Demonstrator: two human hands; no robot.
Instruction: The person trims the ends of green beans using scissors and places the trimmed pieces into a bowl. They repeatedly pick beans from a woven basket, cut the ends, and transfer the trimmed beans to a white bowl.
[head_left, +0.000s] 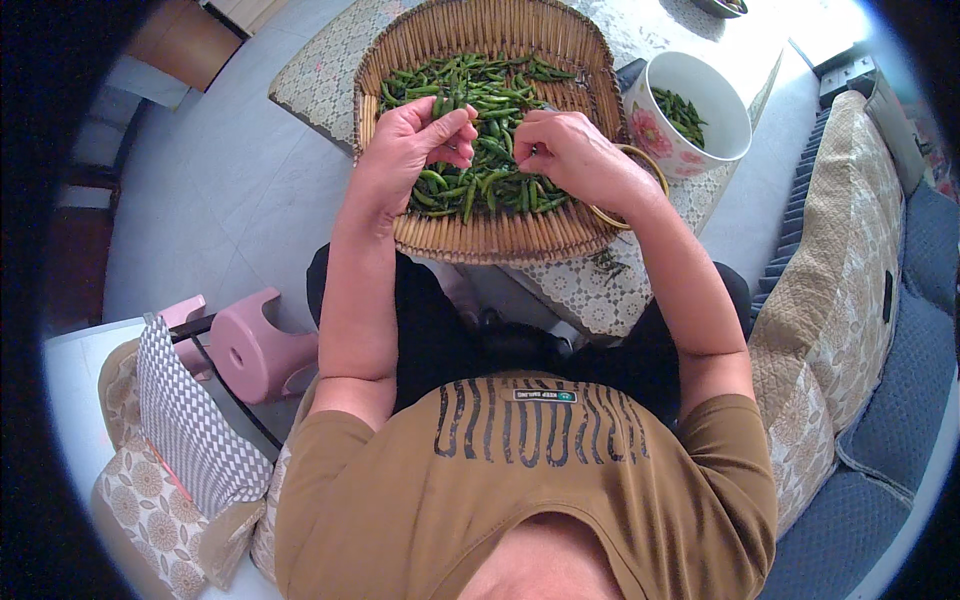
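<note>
My left hand (427, 139) holds green chili peppers (440, 106) upright between thumb and fingers, above a woven basket tray (495, 244). Many more green chili peppers (487, 142) lie loose across the tray beneath both hands. To the right, my right hand (562, 150) hovers over the same heap with its thumb and fingertips pinched together. Whatever may be between those fingertips is too small to make out. A white bucket with pink flowers (686, 150) stands beside the tray and contains some green peppers (679, 116).
The tray rests on a table with a lace-patterned cover (592, 300). Dark stem-like scraps (609, 264) lie near its front edge. A yellow ring (611, 217) shows under my right forearm. Pink plastic stools (255, 345) stand left; a quilted sofa (825, 300) runs along the right.
</note>
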